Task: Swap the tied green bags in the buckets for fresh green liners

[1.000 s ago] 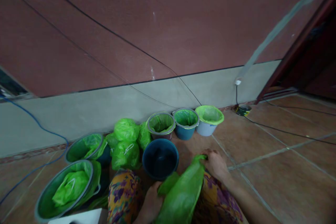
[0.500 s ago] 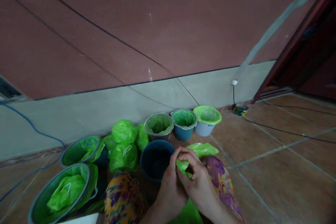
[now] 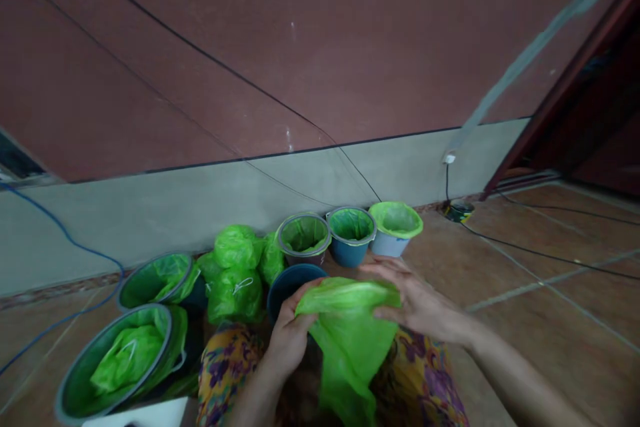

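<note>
A thin, light green plastic bag [image 3: 355, 340] is spread between my hands, its upper edge wide and its lower part hanging over my lap. My left hand [image 3: 291, 337] grips the bag's left edge, thumb on the near side. At the right edge is my right hand [image 3: 417, 300], with its thumb across the bag and its fingers stretched out behind, slightly blurred. Behind the left hand stands a dark blue bucket [image 3: 287, 280] with no liner visible, partly hidden by the bag and hand.
Green-lined buckets stand along the wall: brown [image 3: 305, 257], teal [image 3: 349, 253] and white [image 3: 390, 245]. Tied green bags [image 3: 235, 293] are piled left of them. Two larger lined buckets [image 3: 170, 327] stand further left. Cables [image 3: 540, 255] cross the tiled floor at right.
My hands have moved apart from being together around the bunched bag. The bag is now spread wide between them and covers part of the dark blue bucket.
</note>
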Demonstrator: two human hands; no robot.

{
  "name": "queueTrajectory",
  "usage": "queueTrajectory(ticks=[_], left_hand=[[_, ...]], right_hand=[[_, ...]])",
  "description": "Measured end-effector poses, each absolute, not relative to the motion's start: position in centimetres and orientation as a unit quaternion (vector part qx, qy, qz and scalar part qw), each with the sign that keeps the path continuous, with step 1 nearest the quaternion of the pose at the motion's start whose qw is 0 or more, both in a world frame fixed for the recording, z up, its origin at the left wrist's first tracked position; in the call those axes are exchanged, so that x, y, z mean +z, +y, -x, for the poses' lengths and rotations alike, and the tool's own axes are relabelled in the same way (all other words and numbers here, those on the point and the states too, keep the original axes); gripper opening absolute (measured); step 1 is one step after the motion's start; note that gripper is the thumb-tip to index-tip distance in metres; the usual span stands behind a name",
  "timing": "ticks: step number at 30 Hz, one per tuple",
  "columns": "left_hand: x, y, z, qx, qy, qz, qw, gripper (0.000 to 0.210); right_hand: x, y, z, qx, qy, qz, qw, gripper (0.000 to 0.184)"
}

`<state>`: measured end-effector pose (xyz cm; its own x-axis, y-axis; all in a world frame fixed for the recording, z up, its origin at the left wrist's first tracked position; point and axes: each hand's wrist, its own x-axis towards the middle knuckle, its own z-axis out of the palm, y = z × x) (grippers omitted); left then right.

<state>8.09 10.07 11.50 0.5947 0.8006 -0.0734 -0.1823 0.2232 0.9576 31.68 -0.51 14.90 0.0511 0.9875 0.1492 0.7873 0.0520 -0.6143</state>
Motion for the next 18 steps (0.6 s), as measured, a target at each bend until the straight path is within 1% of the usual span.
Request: queueTrajectory(ticks=[1, 3, 6, 8, 10, 12, 16, 18], left_hand=[[11.4, 10.5, -7.8, 0.332, 0.289, -0.523, 0.73, 0.046], [11.2, 11.4, -7.2, 0.312, 0.277, -0.532, 0.736, 0.046], [11.1, 12.9, -6.1, 0.294, 0.27, -0.549, 0.734, 0.05], [10.9, 14.0, -5.3, 0.295, 0.289, -0.561, 0.718, 0.05], [10.5, 15.3, -4.8, 0.3, 0.326, -0.581, 0.682, 0.045], [10.0, 16.6, -4.5, 0.305, 0.353, -0.619, 0.632, 0.043], [9.3, 17.2, -5.4, 0.357, 0.423, -0.672, 0.492, 0.061], [9.2, 15.7, -6.5, 0.381, 0.482, -0.658, 0.436, 0.061]], right_hand=[[14.7, 0.1, -32.1, 0.191, -0.664, 0.671, 0.268, 0.067], [14.1, 1.3, -32.7, 0.242, -0.659, 0.671, 0.24, 0.059], [13.5, 3.0, -33.3, 0.328, -0.663, 0.643, 0.197, 0.036], [13.7, 3.8, -33.8, 0.328, -0.669, 0.642, 0.179, 0.021], [14.3, 4.6, -34.2, 0.285, -0.678, 0.656, 0.17, 0.014], [15.2, 5.3, -34.4, 0.22, -0.681, 0.681, 0.154, 0.014], [16.4, 6.5, -33.6, 0.053, -0.628, 0.769, 0.108, 0.014], [16.4, 6.8, -32.5, -0.006, -0.58, 0.806, 0.12, 0.019]])
